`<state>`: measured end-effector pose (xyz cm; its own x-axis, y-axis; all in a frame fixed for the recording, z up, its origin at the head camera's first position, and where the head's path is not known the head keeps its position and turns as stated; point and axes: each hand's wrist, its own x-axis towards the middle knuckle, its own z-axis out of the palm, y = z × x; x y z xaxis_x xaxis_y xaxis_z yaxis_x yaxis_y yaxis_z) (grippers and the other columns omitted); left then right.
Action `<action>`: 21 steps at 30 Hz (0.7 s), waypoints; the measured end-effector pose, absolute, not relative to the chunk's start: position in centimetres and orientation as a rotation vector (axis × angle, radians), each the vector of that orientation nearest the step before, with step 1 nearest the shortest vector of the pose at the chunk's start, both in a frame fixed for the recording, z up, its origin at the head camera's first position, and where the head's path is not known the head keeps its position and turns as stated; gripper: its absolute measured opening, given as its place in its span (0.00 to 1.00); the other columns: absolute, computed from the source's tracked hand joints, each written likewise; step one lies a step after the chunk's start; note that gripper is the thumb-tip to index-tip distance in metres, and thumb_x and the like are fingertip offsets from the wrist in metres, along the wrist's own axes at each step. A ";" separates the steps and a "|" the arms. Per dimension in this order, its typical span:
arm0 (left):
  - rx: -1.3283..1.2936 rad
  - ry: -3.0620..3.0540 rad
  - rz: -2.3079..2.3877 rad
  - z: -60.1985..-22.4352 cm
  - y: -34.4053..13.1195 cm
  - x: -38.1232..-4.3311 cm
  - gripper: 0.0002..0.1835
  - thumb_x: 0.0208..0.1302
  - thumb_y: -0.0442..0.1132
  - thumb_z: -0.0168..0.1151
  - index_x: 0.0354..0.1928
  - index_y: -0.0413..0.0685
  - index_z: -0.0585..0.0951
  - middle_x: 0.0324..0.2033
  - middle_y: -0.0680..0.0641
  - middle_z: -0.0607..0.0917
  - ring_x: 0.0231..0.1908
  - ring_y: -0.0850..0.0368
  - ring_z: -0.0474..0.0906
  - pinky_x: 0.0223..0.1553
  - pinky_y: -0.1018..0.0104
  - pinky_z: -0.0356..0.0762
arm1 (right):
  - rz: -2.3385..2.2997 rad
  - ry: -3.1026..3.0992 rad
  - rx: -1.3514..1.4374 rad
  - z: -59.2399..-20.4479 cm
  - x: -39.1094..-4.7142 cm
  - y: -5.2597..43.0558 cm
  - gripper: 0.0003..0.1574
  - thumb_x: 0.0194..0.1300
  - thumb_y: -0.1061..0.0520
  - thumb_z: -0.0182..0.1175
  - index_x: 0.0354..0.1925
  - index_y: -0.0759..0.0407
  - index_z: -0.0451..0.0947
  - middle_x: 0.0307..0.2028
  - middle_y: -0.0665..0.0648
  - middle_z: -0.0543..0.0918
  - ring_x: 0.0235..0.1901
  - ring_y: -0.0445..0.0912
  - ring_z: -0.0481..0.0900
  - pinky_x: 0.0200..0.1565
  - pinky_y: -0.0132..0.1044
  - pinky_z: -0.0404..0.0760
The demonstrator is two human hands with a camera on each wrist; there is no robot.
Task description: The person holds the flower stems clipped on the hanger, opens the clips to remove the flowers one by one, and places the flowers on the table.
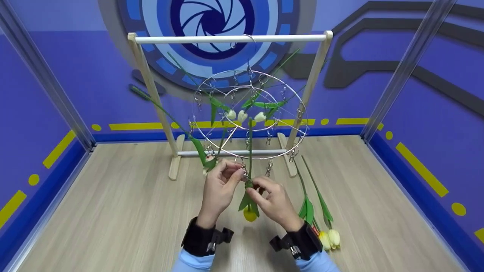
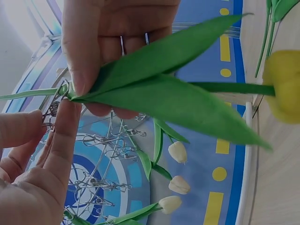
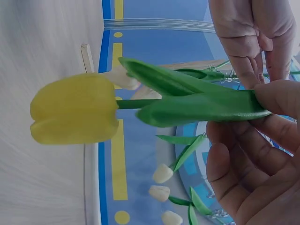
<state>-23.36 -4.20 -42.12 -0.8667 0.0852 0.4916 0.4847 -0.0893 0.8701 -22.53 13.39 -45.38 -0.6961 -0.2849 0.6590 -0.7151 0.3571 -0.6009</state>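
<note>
Clip (image 2: 51,108) and stem (image 1: 250,147) meet between my two grips: the left grip (image 1: 221,185) pinches the metal clip between thumb and fingers, while the right grip (image 1: 275,198) pinches the yellow tulip (image 1: 250,214) at its leaf base. That tulip points bloom-down beneath the near edge of the round wire hanger (image 1: 229,138), its stem running upward. I judge the step in hand to be fastening it to the clip; the next move calls for holding the stem steady and letting the clip bite fully before I ease off. Counting up, I have one yellow tulip in hand, three white tulips (image 1: 242,116) hanging on the far side, and at least one flower (image 1: 199,149) at the near left, partly hidden, so that count is unsure. Two blooms (image 1: 334,238) show on the surface (image 1: 132,196) to my right. One rack (image 1: 230,39) carries one hanger; its clips are too tangled to count.
</note>
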 end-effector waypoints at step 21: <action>-0.611 -2.101 -2.017 -42.1 -4.7 -23.5 0.15 0.76 0.33 0.59 0.57 0.30 0.80 0.45 0.37 0.85 0.40 0.54 0.81 0.43 0.68 0.81 | 1.357 -2.204 0.892 -45.0 -22.2 14.0 0.04 0.72 0.62 0.63 0.39 0.62 0.83 0.30 0.53 0.82 0.29 0.41 0.77 0.31 0.32 0.77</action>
<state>-23.45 -4.72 -42.07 -0.9026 0.1764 0.3926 0.3995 0.0038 0.9167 -22.16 13.97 -44.99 -0.7158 -0.3090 0.6263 -0.6983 0.3247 -0.6379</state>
